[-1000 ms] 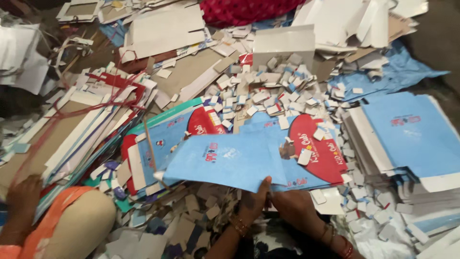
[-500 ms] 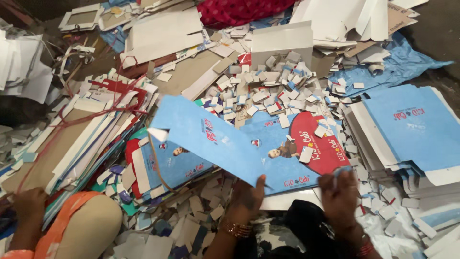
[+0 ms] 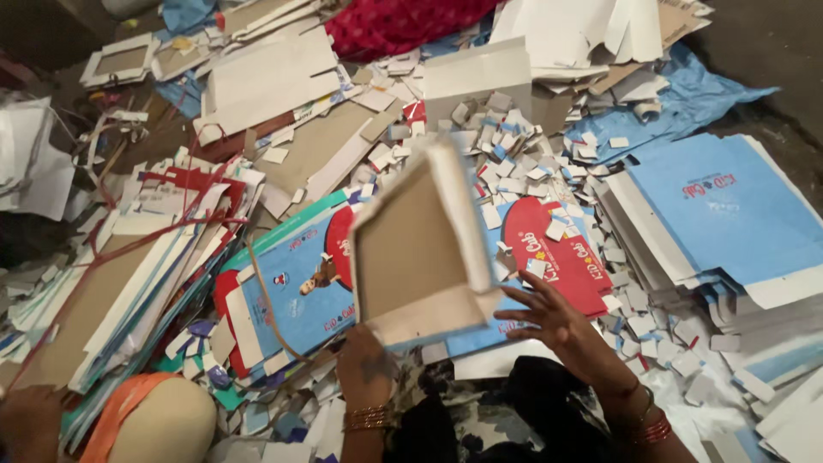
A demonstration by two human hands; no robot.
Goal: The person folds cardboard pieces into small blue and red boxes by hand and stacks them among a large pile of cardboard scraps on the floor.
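A flat box blank stands tilted upright in front of me, its brown inner side and white folded flaps facing me. My left hand grips its lower edge from below. My right hand is at its lower right corner with fingers spread, touching the flap's edge but not gripping it. Under the blank lie printed blue and red sheets on the floor.
A stack of blue sheets lies at the right and bundled flat sheets at the left. Small cut scraps litter the middle. Red cloth lies at the top. Another person's hand and knee show at the bottom left.
The blank lay with its blue face up; it has been lifted and turned so the brown inner side faces me. My right hand moved up to its corner.
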